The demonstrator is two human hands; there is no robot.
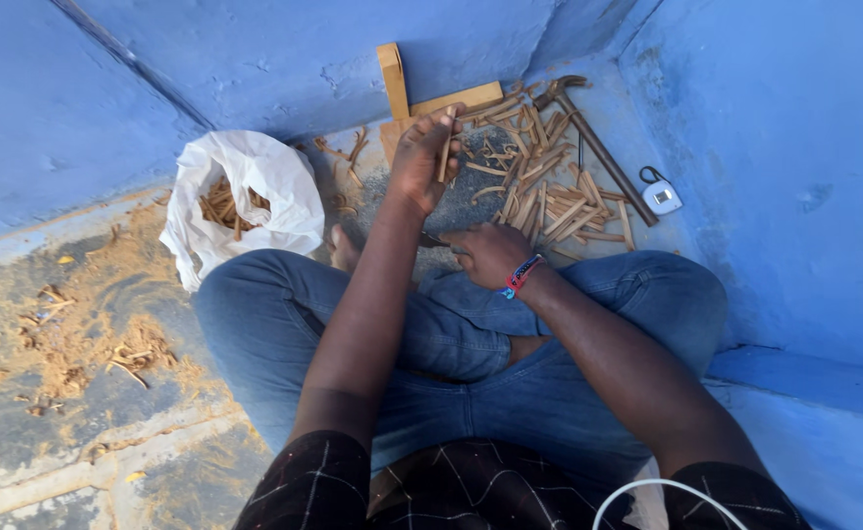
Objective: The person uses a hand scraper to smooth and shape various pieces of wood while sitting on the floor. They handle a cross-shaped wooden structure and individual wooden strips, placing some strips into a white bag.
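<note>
We are sitting cross-legged on a rough concrete floor (78, 412) in a corner where blue painted walls (794, 147) are closing us in on three sides. Sawdust and wood shavings (107, 334) are lying in a wide patch on the floor at our left side. Our legs in blue jeans (470, 344) are filling the middle of the view.

A white plastic bag (255, 186) is standing open just beside our left knee, and short wood pieces are showing inside it. In front of us a pile of small wooden sticks (549, 196) is spreading over the floor. A hammer (598, 147) is lying at the right edge of this pile, and a small white device (661, 196) is resting near its handle. Behind the pile, pale wooden blocks (421, 93) are leaning against the wall.

We are stretching our left arm forward. The left hand (419, 162) is closing its grip around one thin wooden stick (445, 152), which is standing almost upright between the fingers, above the near edge of the pile. Our right hand (490, 253) is staying lower, just above our crossed legs, with a coloured wristband (522, 275) on the wrist. Its grip is closed around a thin dark tool (433, 238) that is pointing to the left; we cannot tell what kind of tool it is.

The stick in the left hand is light brown, narrow and short, like the others in the pile.
</note>
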